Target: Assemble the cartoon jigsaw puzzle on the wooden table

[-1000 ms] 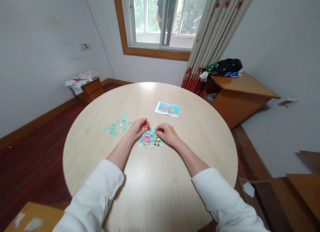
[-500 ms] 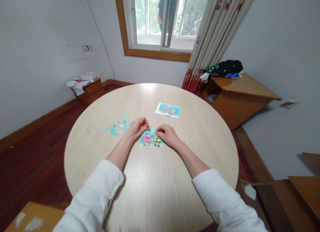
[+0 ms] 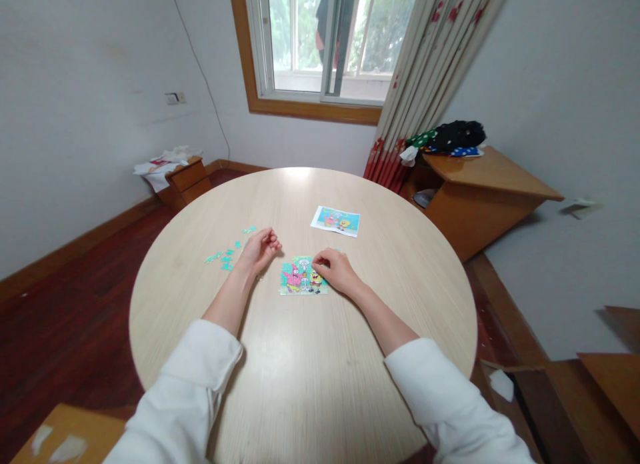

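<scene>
A partly assembled jigsaw puzzle (image 3: 296,277) lies flat on the round table, showing a pink, a pale and a yellow cartoon figure. My right hand (image 3: 336,269) rests at its upper right side, with thumb and fingers pinched together over the yellow figure. Whatever sits between those fingertips is hidden. Left of the puzzle, my left hand (image 3: 259,252) is held apart from it, fingers loosely bent and slightly spread, with nothing visible in them. Loose turquoise puzzle pieces (image 3: 227,257) are scattered beside that hand, which covers some of them.
A printed picture sheet (image 3: 336,221) with the same figures lies beyond my right hand on the table (image 3: 300,371). To the right stands a wooden cabinet (image 3: 500,174) with clothes (image 3: 457,137) on top. A small wooden stand (image 3: 189,181) is at the back left.
My left hand has moved left, away from the puzzle's top edge and over toward the loose pieces. My right hand stays in place at the puzzle.
</scene>
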{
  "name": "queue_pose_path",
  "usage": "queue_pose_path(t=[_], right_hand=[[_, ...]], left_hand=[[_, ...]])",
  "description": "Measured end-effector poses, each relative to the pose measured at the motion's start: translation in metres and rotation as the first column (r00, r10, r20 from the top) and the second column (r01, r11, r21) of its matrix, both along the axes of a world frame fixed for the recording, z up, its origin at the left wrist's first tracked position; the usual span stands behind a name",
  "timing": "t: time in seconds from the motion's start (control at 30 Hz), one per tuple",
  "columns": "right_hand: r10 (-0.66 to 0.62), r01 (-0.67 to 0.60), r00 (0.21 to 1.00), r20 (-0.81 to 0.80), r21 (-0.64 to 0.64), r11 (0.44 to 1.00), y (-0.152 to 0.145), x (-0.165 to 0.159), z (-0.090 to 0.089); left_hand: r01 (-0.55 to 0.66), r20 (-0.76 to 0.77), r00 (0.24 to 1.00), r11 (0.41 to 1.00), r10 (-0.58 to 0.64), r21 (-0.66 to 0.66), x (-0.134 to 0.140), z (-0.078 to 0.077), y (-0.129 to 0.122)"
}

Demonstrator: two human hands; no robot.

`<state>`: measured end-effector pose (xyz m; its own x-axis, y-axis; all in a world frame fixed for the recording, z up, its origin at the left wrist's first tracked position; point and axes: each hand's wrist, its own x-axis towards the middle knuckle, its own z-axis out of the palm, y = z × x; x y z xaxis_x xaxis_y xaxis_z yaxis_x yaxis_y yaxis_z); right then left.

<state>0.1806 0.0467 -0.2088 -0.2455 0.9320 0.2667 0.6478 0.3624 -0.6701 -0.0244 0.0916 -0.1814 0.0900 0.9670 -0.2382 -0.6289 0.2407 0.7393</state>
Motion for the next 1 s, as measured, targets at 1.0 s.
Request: queue_pose_path(t=[1.0], right_hand=[[-0.313, 0.331, 0.830, -0.461, -0.044, 0.943, 0.022, 0.034, -0.006]], left_hand=[[-0.412, -0.177, 0.875, 0.885, 0.451, 0.219, -0.145, 0.013, -0.013]])
